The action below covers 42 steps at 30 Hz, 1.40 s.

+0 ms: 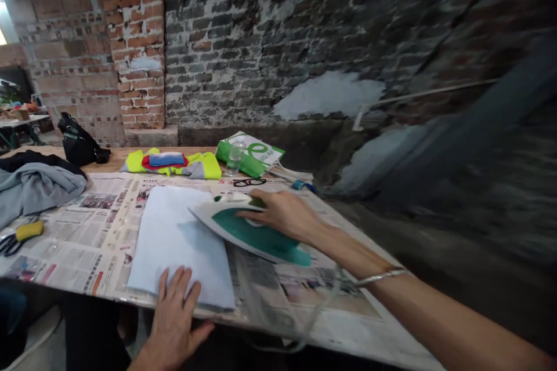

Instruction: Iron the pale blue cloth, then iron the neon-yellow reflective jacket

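A green and white clothes iron [256,229] is gripped by its handle in my right hand [282,214]. Its pointed tip lies over the right side of a folded white cloth [174,232]; whether the soleplate presses on the cloth I cannot tell. My left hand [176,313] rests with spread fingers on the cloth's near edge, its fingertips touching the fabric. The iron's pale cord [324,307] runs down past the table's near edge and is partly blurred.
Newspaper [100,208] covers the table. Behind the cloth lie a folded yellow safety vest [204,166], glasses [249,182], a clear cup [234,159] and a green-white bag [256,156]. At left are grey clothing [39,188], yellow-handled scissors [28,232] and a black bag [80,142].
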Motion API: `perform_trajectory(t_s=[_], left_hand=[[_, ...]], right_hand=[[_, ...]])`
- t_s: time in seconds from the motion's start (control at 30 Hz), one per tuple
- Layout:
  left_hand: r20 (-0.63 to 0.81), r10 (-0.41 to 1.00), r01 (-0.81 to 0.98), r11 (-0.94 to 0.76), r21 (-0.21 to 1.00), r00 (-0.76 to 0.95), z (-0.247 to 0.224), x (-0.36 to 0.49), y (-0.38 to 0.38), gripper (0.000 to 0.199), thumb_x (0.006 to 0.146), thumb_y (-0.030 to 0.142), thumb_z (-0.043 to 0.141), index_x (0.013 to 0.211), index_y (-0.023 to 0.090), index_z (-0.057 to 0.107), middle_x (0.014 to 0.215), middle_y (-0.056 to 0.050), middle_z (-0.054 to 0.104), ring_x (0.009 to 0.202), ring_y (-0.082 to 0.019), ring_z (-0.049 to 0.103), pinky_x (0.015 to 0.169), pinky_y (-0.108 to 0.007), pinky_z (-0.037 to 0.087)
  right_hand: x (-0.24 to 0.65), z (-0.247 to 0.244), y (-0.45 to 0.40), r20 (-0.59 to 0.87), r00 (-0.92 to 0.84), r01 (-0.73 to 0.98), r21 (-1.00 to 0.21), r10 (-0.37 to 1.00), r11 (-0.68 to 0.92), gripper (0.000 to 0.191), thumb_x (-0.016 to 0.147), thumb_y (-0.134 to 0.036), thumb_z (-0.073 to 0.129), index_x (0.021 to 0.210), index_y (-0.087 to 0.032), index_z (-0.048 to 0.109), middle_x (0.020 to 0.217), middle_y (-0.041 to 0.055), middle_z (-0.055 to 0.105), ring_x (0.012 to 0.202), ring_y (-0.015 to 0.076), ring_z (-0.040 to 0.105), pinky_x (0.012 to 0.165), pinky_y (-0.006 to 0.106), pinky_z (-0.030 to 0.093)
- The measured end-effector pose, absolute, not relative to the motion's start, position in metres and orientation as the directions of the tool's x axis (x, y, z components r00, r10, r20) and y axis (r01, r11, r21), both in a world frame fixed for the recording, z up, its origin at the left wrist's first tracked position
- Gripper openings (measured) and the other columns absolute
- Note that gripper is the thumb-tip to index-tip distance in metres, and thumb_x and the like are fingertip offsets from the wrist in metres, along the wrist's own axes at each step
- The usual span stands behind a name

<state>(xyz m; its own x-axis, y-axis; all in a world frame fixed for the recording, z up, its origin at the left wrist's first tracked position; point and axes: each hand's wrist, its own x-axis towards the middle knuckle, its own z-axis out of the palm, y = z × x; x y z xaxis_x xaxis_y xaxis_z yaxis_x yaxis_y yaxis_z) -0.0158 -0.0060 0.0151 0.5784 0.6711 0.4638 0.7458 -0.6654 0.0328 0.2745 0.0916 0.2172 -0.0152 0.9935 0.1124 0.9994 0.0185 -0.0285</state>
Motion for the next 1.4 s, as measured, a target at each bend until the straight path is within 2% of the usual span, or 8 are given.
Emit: perform_trajectory(t_s=[0.13, 0.2, 0.43, 0.6, 0.73, 0.97, 1.17, 1.4], left_hand=[[0.522, 0.667, 0.804, -0.592, -0.064, 0.532, 0.004, -0.013, -0.015, 0.079, 0.087, 0.061, 0.063, 0.151, 0.021, 0.042, 0.154, -0.017, 0.049, 0.142, -0.036, 0.045, 0.115, -0.064, 0.033], [0.570, 0.629, 0.812, -0.570, -0.124, 0.529, 0.002, -0.012, -0.017, 0.074, 0.088, 0.060, 0.064, 0.148, 0.020, 0.047, 0.152, -0.014, 0.051, 0.141, -0.033, 0.046, 0.116, -0.059, 0.030], [0.660, 0.589, 0.845, -0.518, -0.134, 0.466, 0.009, -0.005, -0.015, 0.054, 0.089, 0.049, 0.066, 0.135, 0.022, 0.059, 0.144, -0.007, 0.060, 0.136, -0.028, 0.047, 0.114, -0.052, 0.027], [0.758, 0.509, 0.859, -0.496, -0.129, 0.408, -0.001, 0.000, -0.009, 0.031, 0.098, 0.027, 0.053, 0.125, 0.024, 0.067, 0.135, -0.005, 0.067, 0.131, -0.023, 0.052, 0.115, -0.049, 0.026], [0.808, 0.456, 0.857, -0.504, -0.110, 0.372, -0.007, 0.002, -0.005, 0.034, 0.103, 0.021, 0.041, 0.120, 0.025, 0.071, 0.130, -0.005, 0.070, 0.130, -0.022, 0.053, 0.117, -0.049, 0.023], [0.807, 0.448, 0.846, -0.522, -0.112, 0.384, 0.002, 0.001, -0.008, 0.038, 0.104, 0.018, 0.037, 0.121, 0.023, 0.071, 0.128, -0.003, 0.071, 0.127, -0.021, 0.054, 0.118, -0.047, 0.022], [0.793, 0.461, 0.842, -0.528, -0.115, 0.397, 0.003, 0.002, -0.007, 0.035, 0.104, 0.020, 0.040, 0.120, 0.023, 0.071, 0.126, -0.004, 0.072, 0.127, -0.021, 0.055, 0.118, -0.047, 0.023], [0.789, 0.479, 0.833, -0.548, -0.072, 0.384, 0.006, 0.004, -0.006, 0.035, 0.103, 0.018, 0.041, 0.120, 0.021, 0.071, 0.126, -0.005, 0.073, 0.125, -0.022, 0.055, 0.120, -0.047, 0.020]], right_hand=[[0.202, 0.210, 0.099, 0.058, -0.300, 0.954, -0.005, 0.952, 0.301, 0.030, 0.096, -0.051, 0.063, 0.106, -0.024, 0.064, 0.094, 0.0070, 0.075, 0.091, 0.0263, 0.070, 0.068, 0.027, 0.042], [0.177, 0.198, 0.108, 0.000, -0.362, 0.932, 0.021, 0.932, 0.361, 0.033, 0.097, -0.054, 0.060, 0.110, -0.023, 0.063, 0.101, 0.0093, 0.075, 0.096, 0.0277, 0.070, 0.071, 0.029, 0.044], [0.160, 0.179, 0.138, -0.055, -0.312, 0.949, 0.034, 0.949, 0.314, 0.050, 0.098, -0.063, 0.052, 0.121, -0.020, 0.061, 0.106, 0.0141, 0.073, 0.101, 0.0311, 0.069, 0.076, 0.032, 0.046], [0.160, 0.188, 0.135, -0.088, -0.406, 0.914, -0.037, 0.909, 0.405, 0.052, 0.091, -0.072, 0.057, 0.102, -0.022, 0.067, 0.098, 0.0107, 0.074, 0.099, 0.0293, 0.069, 0.075, 0.030, 0.044], [0.156, 0.187, 0.132, -0.086, -0.440, 0.898, -0.033, 0.894, 0.439, 0.054, 0.088, -0.074, 0.059, 0.100, -0.022, 0.069, 0.094, 0.0114, 0.075, 0.098, 0.0303, 0.069, 0.077, 0.030, 0.044], [0.152, 0.179, 0.160, 0.007, -0.378, 0.925, 0.042, 0.926, 0.378, 0.064, 0.092, -0.075, 0.050, 0.119, -0.020, 0.067, 0.106, 0.0173, 0.074, 0.103, 0.0329, 0.069, 0.081, 0.033, 0.049], [0.152, 0.189, 0.214, 0.039, -0.355, 0.935, 0.003, 0.934, 0.355, 0.071, 0.088, -0.076, 0.056, 0.128, -0.018, 0.066, 0.115, 0.0197, 0.071, 0.111, 0.0345, 0.067, 0.087, 0.036, 0.050], [0.156, 0.181, 0.208, 0.040, -0.384, 0.923, 0.005, 0.922, 0.385, 0.065, 0.089, -0.072, 0.059, 0.122, -0.017, 0.069, 0.109, 0.0189, 0.073, 0.108, 0.0334, 0.068, 0.087, 0.035, 0.050]])
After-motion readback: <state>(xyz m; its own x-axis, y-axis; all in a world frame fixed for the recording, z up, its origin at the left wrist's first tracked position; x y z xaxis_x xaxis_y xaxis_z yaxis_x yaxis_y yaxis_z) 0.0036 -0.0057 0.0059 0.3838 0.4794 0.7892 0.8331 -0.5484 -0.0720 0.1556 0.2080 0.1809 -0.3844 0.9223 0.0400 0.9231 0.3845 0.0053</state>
